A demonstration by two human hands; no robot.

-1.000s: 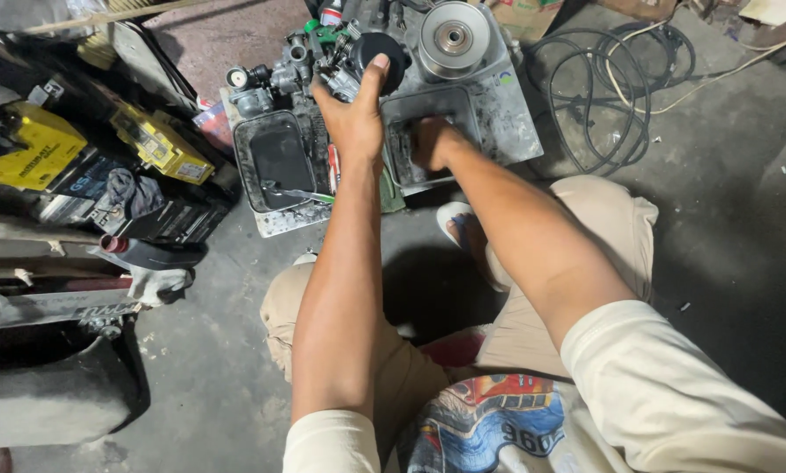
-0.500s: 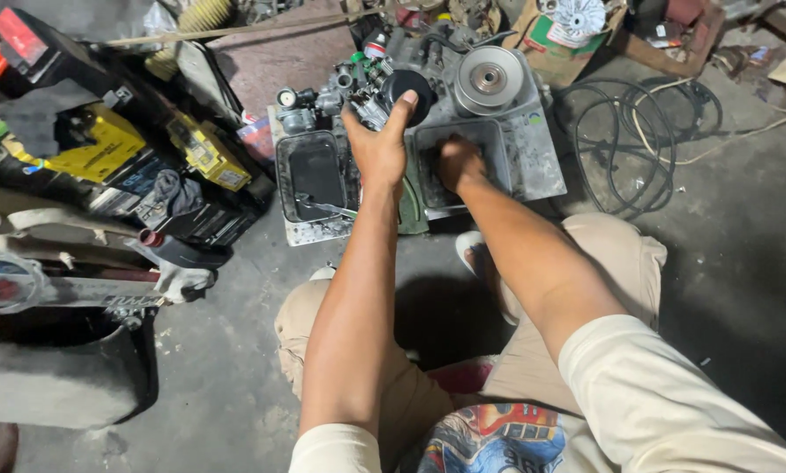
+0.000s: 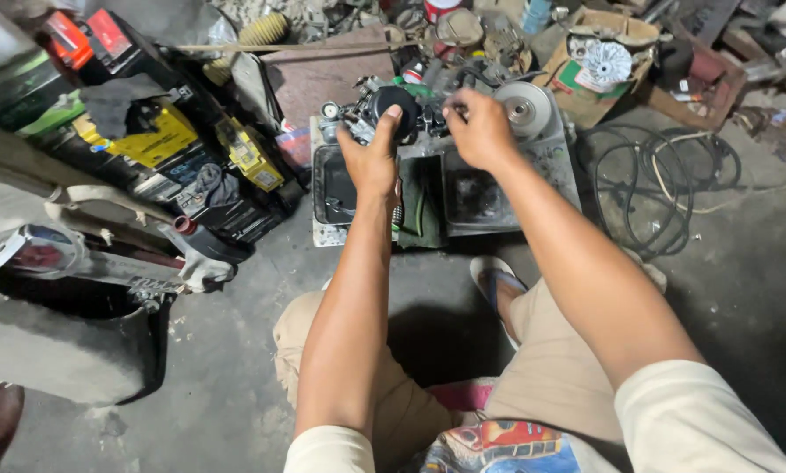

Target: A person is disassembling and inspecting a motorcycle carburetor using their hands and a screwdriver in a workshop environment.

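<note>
Head view: I am steadying the black engine assembly (image 3: pixel 393 114) on the metal tray (image 3: pixel 551 166) on the floor, my left hand (image 3: pixel 371 153) gripping its round black cover. My right hand (image 3: pixel 479 131) is pinching a small part beside the silver pulley (image 3: pixel 526 107).

Single view only, from the camera worn on my head. It looks steeply down and forward over my own lap, so both forearms run up from the bottom edge toward the middle of the frame. My left hand (image 3: pixel 371 158) and right hand (image 3: pixel 481 131) sit in the upper centre, at arm's length. The grey concrete floor (image 3: pixel 235 350) fills most of the frame; my bent knees in tan trousers (image 3: pixel 568 385) lie closest, at the bottom. There is no second view, so nothing is shared.
</note>
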